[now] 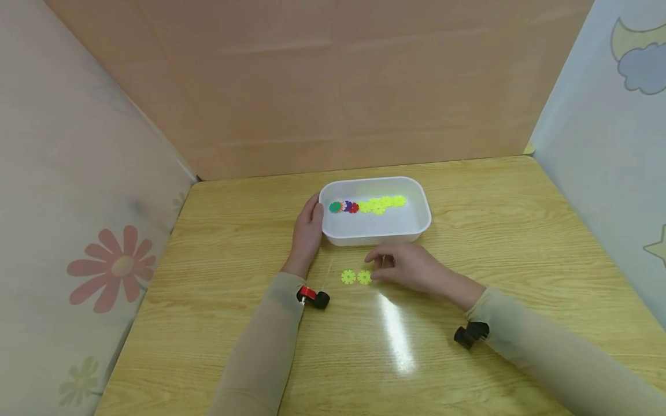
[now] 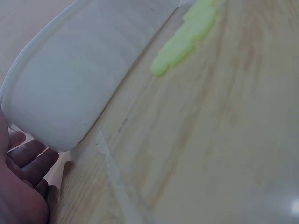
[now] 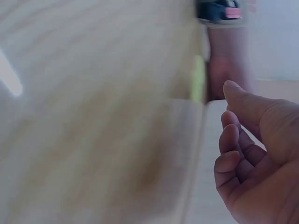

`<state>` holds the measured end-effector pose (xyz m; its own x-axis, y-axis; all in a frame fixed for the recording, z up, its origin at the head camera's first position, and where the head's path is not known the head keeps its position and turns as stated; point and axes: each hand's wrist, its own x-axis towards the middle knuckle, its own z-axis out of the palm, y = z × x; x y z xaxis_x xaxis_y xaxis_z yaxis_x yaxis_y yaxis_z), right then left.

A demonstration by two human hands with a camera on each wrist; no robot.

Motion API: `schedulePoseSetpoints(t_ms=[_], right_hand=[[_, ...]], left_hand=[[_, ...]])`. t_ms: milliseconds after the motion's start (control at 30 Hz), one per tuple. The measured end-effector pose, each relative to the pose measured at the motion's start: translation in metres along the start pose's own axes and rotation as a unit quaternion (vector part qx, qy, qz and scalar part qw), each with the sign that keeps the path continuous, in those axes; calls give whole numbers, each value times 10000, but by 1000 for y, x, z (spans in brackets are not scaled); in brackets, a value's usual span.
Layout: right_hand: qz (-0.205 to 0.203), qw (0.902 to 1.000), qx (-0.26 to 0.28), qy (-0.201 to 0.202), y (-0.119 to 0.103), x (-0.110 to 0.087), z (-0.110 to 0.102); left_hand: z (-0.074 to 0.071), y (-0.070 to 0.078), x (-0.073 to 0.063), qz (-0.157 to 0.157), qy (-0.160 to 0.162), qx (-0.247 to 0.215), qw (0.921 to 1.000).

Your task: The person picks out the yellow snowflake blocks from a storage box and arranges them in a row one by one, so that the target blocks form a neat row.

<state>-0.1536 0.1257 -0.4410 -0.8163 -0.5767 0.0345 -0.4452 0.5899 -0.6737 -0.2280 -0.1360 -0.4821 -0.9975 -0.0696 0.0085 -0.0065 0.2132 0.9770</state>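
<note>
A white plastic basin point(image 1: 400, 224) stands on the table, and my left hand point(image 1: 307, 234) holds its left end, thumb by the rim. In the left wrist view, curled fingers point(image 2: 35, 161) lie against the basin's end wall point(image 2: 84, 74). Inside it are several yellow snowflake discs point(image 1: 378, 205), a green disc point(image 1: 335, 207), a red disc point(image 1: 354, 208) and a purple one. Two more yellow discs point(image 1: 348, 277) lie flat in front of the basin. Over the right-hand disc's edge hovers my right hand point(image 1: 408, 267), loosely bent; the right wrist view shows nothing between thumb and fingers.
The wooden table point(image 1: 494, 231) ends at a brown back panel point(image 1: 338, 86). Pale walls with printed shapes flank both sides. Small black wrist devices point(image 1: 470, 334) sit on both sleeves. A bright glare streak point(image 1: 396, 335) crosses the tabletop.
</note>
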Motion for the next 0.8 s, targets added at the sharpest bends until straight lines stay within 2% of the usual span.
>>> schedulePoseSetpoints(t_ms=[233, 467, 600, 800], right_hand=[[-268, 9979, -21, 583, -14, 9, -30], [-160, 9916, -498, 1183, -4, 37, -56], [15, 9907, -661, 1188, 5, 52, -62], [52, 9928, -759, 924, 16, 73, -62]], left_hand=[[0, -1, 1, 40, 31, -9, 10000], [0, -2, 1, -16, 70, 31, 10000], [1, -2, 0, -23, 61, 87, 9999], [3, -4, -1, 47, -7, 36, 10000]])
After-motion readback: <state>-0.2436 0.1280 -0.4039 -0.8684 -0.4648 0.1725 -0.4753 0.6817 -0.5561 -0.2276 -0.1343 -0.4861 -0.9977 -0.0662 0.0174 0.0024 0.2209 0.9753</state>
